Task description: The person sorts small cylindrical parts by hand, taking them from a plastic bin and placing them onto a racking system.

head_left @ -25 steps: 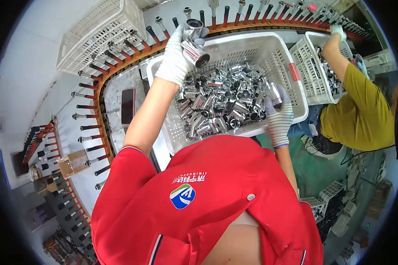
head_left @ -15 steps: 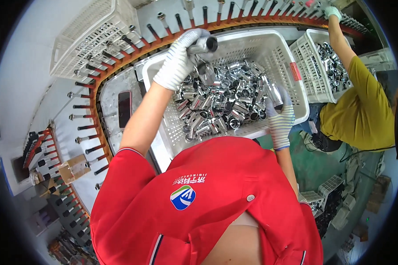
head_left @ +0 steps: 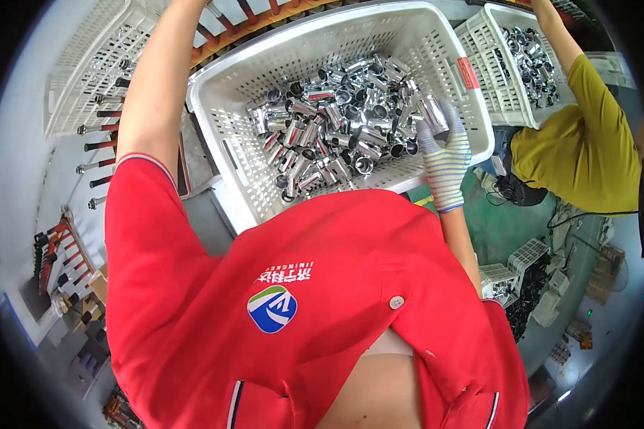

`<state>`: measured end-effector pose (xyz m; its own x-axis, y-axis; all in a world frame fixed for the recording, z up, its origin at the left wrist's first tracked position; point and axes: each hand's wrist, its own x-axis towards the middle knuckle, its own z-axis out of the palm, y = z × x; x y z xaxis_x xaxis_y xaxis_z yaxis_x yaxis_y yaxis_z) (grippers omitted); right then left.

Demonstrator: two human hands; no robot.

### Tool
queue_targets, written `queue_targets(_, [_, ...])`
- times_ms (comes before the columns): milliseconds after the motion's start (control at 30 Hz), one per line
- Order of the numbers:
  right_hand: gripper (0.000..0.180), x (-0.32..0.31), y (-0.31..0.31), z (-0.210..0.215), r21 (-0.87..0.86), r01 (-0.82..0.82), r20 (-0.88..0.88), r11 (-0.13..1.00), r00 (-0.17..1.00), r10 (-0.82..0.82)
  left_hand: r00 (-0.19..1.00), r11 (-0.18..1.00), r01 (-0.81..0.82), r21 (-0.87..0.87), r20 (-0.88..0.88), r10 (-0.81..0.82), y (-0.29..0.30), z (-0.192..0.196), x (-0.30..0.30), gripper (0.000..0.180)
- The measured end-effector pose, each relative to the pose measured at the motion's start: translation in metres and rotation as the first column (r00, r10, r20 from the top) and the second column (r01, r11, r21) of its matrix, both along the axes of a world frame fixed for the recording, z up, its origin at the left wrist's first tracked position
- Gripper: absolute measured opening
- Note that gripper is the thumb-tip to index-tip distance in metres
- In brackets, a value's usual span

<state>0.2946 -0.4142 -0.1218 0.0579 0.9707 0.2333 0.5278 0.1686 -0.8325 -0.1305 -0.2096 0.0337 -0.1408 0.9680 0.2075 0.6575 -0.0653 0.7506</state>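
A white perforated plastic crate [head_left: 229, 161] stands before me, with a heap of short shiny chrome tubes [head_left: 336, 125] in it. At the crate's right side my right hand [head_left: 447, 161], in a white striped glove, has its thumb and fingers around a chrome tube [head_left: 431, 113]. My left forearm [head_left: 150, 93] reaches up past the crate's left side and leaves the picture at the top. The left hand itself is beyond the edge, so what it holds is hidden.
Behind the crate curves an orange rail [head_left: 265, 20] with dark upright pegs. Another white crate of chrome parts [head_left: 479, 50] stands at the right, beside a co-worker in a yellow-green shirt [head_left: 576, 164]. A further white crate [head_left: 68, 93] is at the far left.
My left hand has gone from above the heap, with a chrome tube in it, up and left out of the picture. The view has shifted; my right hand keeps its tube.
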Motion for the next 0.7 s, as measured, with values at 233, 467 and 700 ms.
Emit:
queue_targets(233, [0.061,-0.016,0.008,0.005,-0.057,-0.013,-0.067,0.998,0.998,0.010,0.856,0.937,0.187,0.295,-0.517,-0.008,0.034,-0.067,-0.010,0.058])
queue_targets(467, [0.063,-0.025,0.046,0.019,0.115,0.069,-0.114,0.991,0.992,-0.056,0.690,0.791,0.610,-0.041,-0.464,-0.556,-0.144,-0.127,0.008,0.053])
queue_targets(700, [0.061,-0.130,0.089,0.197,0.370,-0.113,-0.562,0.922,0.763,0.319,0.708,0.675,0.637,-0.373,-0.065,-0.704,-0.234,-0.138,0.123,0.051])
